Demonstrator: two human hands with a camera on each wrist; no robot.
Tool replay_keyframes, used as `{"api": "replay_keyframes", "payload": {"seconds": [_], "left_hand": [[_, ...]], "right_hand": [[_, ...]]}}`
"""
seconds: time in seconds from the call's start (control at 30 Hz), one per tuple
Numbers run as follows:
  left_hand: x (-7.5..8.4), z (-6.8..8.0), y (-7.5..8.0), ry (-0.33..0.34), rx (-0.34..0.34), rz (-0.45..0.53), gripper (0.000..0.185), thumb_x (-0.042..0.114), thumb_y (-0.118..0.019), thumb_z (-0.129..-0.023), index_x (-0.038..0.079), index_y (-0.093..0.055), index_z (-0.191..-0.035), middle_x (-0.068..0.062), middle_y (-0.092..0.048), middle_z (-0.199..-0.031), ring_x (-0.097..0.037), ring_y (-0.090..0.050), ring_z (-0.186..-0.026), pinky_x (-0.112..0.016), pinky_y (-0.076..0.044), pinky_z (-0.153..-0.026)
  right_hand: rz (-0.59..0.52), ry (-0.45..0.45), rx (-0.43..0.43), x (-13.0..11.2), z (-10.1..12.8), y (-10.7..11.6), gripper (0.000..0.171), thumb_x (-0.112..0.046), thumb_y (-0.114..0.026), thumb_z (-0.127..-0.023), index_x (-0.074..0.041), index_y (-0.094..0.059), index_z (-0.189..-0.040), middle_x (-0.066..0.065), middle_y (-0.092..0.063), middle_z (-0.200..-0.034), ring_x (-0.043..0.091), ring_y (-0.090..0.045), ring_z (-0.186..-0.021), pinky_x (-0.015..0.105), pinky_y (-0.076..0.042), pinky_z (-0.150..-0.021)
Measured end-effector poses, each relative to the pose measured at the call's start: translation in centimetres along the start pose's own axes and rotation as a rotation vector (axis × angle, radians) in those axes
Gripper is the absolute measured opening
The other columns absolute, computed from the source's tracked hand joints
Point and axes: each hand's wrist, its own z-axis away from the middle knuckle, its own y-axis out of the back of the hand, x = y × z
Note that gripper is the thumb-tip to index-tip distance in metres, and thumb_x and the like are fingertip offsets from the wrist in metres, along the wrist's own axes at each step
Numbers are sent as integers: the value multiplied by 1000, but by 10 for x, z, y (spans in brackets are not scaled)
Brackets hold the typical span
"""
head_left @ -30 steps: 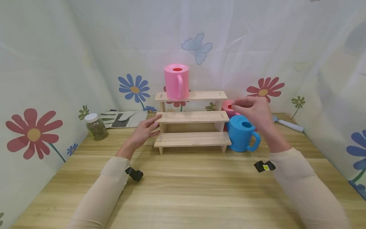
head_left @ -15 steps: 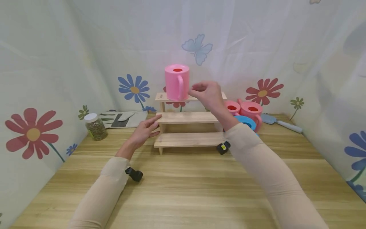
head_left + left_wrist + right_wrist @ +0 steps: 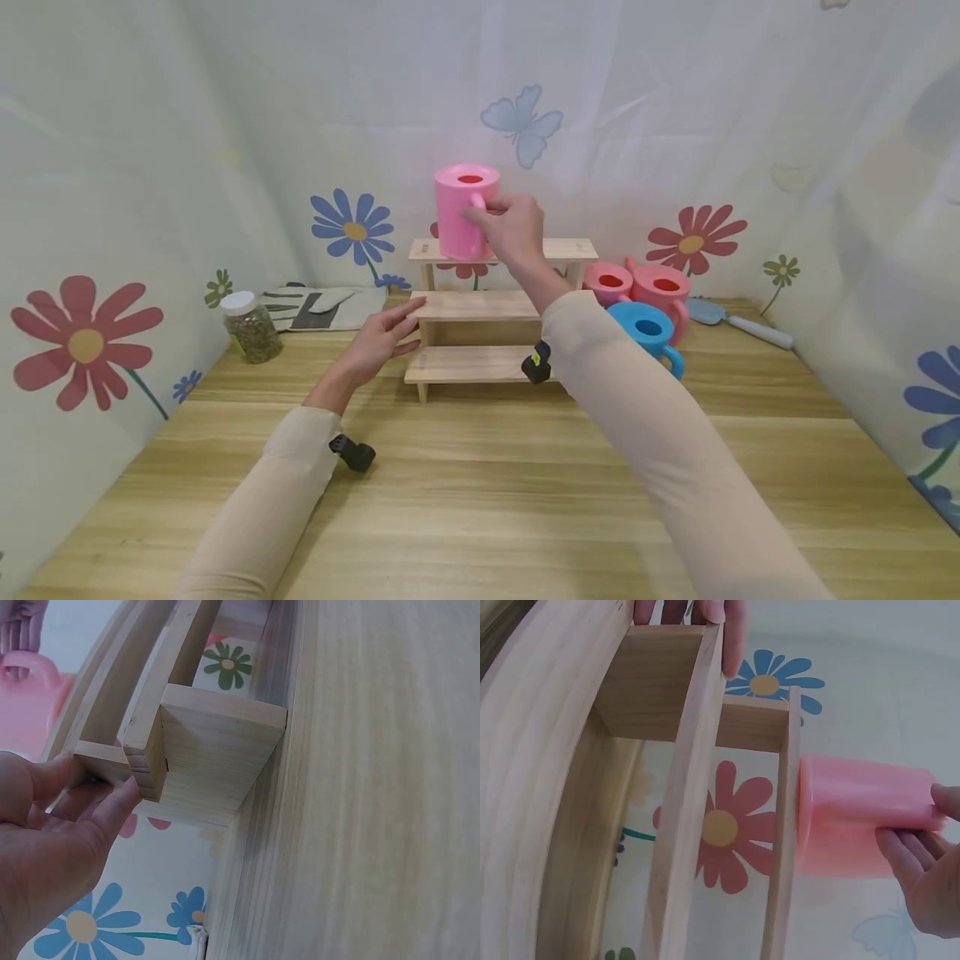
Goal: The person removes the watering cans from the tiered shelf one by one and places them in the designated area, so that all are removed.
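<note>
Within the last second the right hand (image 3: 510, 229) had been carried from the cluster of small watering cans on the right of the bench (image 3: 480, 500), across the front of the wooden step shelf (image 3: 498, 307), and up to the tall pink watering can (image 3: 463, 210) on the top step. Half a second earlier it had been held just beside the can with fingers loosely bent and nothing in them; at this moment its fingers were curled about the can's handle, and in the right wrist view the fingertips (image 3: 904, 855) were seen pressed against the pink body (image 3: 859, 825). The can was found upright on the left end of the top step; whether it had been raised off the board at all could not be told, though it appeared slightly higher in the head view than before.

The left hand (image 3: 378, 337) had not been moved: it was kept flat, fingers extended, against the left end of the middle step, and in the left wrist view the fingertips (image 3: 112, 802) were seen touching the end of that board, so the shelf was judged to be steadied rather than gripped.

The blue can (image 3: 647, 333) and the two pink cans (image 3: 641, 287) behind it were left standing to the right of the shelf, untouched. From this the work was judged to have shifted from that group to the tall can, with the grasp made and any lift barely begun.
</note>
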Motion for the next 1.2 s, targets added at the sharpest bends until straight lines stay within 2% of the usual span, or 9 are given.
{"api": "replay_keyframes", "payload": {"seconds": [0.2,0.47,0.77,0.9,1.03,1.2], "left_hand": [[0,1,0,0,-5,5,48,14,-38,-110,15,-35,-157,-7,-16,-166,-31,-25,-148,-44,-44,-109],[-1,0,-1,6,-7,16,47,13,-39,-109,15,-36,-157,-7,-16,-166,-31,-24,-148,-44,-44,-109],[1,-1,2,4,8,11,47,14,-39,-109,15,-37,-156,-7,-17,-165,-31,-25,-147,-48,-42,-111],[2,-2,1,-3,6,8,47,14,-39,-109,15,-37,-157,-7,-17,-166,-31,-25,-147,-50,-40,-111],[3,-1,0,5,5,-5,47,14,-38,-110,16,-36,-157,-7,-16,-166,-32,-25,-147,-45,-43,-110],[3,1,-1,15,11,-9,47,13,-38,-110,16,-36,-157,-7,-17,-165,-32,-25,-147,-46,-43,-109]], "right_hand": [[-77,-13,84,4,1,2,34,-20,-75,-91,-9,-73,-123,8,-75,-103,15,-68,-92,26,-60,-80],[-128,23,170,19,0,11,32,-30,-77,-89,-10,-78,-115,6,-75,-97,16,-68,-87,28,-61,-76],[-110,-26,127,17,0,20,33,-34,-78,-88,-13,-79,-113,1,-76,-98,14,-66,-93,28,-60,-79],[-113,-19,103,21,4,34,34,-36,-80,-86,-14,-80,-111,1,-76,-96,15,-66,-95,29,-58,-79],[-138,-13,88,30,12,56,36,-40,-81,-84,-15,-80,-110,2,-76,-93,19,-68,-94,32,-59,-80],[-188,0,88,42,28,91,41,-41,-83,-83,-13,-79,-113,13,-75,-92,23,-71,-92,30,-59,-86]]}}
